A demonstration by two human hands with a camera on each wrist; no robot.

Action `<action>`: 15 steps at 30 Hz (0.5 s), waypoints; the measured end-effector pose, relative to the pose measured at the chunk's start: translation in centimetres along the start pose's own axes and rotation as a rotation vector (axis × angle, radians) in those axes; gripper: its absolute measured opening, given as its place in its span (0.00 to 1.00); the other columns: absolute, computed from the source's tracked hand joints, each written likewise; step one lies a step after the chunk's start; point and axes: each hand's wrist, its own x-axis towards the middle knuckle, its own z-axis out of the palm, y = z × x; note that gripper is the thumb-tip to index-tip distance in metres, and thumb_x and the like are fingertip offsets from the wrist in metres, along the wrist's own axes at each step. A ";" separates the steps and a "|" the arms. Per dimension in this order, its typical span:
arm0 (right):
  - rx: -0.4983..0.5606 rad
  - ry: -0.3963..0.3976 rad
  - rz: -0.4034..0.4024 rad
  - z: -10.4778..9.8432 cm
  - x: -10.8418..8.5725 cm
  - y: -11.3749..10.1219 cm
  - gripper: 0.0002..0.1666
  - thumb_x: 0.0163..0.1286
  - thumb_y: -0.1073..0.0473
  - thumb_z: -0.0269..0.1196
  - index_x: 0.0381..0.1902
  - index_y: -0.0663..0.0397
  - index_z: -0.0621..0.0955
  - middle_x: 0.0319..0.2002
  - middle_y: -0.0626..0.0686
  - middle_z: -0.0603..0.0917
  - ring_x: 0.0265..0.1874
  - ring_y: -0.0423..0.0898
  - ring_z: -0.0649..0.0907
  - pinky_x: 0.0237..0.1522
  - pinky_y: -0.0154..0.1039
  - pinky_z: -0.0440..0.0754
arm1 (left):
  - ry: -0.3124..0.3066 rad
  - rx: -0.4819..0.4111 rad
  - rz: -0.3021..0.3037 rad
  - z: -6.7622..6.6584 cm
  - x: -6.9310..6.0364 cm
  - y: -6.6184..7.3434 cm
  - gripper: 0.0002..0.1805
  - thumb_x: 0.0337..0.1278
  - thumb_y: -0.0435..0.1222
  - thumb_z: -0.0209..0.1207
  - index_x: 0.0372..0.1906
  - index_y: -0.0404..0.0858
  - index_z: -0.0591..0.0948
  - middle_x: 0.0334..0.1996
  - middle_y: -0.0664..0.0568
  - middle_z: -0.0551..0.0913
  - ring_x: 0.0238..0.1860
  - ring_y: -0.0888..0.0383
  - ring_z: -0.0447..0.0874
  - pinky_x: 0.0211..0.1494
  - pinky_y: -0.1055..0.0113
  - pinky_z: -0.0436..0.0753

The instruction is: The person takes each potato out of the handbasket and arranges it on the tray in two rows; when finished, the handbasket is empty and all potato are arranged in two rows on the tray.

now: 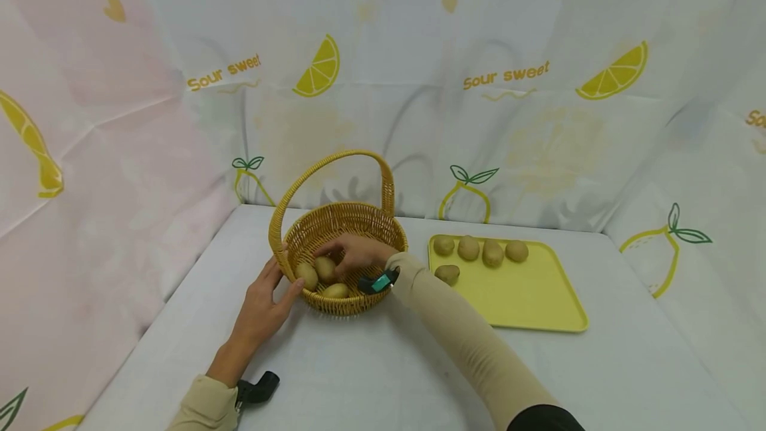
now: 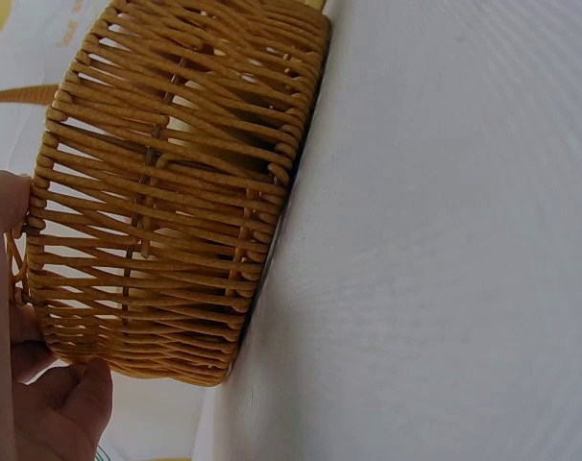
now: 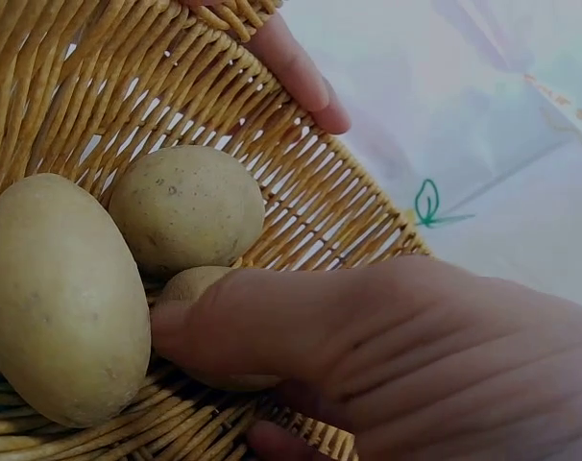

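Lettering (image 1: 506, 76) in orange reads "Sour sweet" on the pale cloth (image 1: 413, 112) at the back, with the same two words farther left and a cut-off "So" at the far right edge. A wavy line runs under each full phrase, and yellow lemon slices (image 1: 613, 73) are printed beside them.

Below, on the white table (image 1: 341, 378), stands a wicker basket (image 1: 353, 217) with a tall arched handle (image 1: 335, 157). From where I stand, the person's right hand (image 1: 359, 251) is down inside it, pinching a potato (image 1: 324, 270) between thumb and fingers. Two other potatoes (image 1: 336, 291) lie in the basket close beside that one. The left hand (image 1: 263, 301) grips the basket's left side, thumb and fingers parted around the foot of the handle, fingers against the outer wicker.

To the right is a yellow tray (image 1: 526, 298), where four potatoes (image 1: 493, 253) line up along the back and a fifth (image 1: 447, 275) sits near the left edge. Beige sleeves (image 1: 461, 324) cover both arms, and a black device with a teal face (image 1: 383, 282) is on the right wrist.
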 end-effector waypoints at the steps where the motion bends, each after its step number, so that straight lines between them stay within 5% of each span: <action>1: -0.008 -0.002 0.001 0.0 0.0 0.0 0.36 0.64 0.68 0.74 0.70 0.58 0.78 0.62 0.50 0.82 0.55 0.38 0.78 0.57 0.32 0.75 | 0.000 0.001 0.000 0.0 0.0 0.0 0.37 0.73 0.39 0.64 0.78 0.30 0.65 0.77 0.39 0.65 0.73 0.39 0.67 0.71 0.42 0.67; 15: -0.068 0.096 0.033 -0.1 -0.4 -0.6 0.35 0.61 0.63 0.78 0.67 0.56 0.81 0.61 0.50 0.83 0.54 0.41 0.80 0.56 0.34 0.77 | -0.003 0.002 -0.004 0.0 -0.1 0.1 0.37 0.73 0.39 0.63 0.79 0.30 0.64 0.77 0.40 0.64 0.73 0.39 0.67 0.72 0.44 0.68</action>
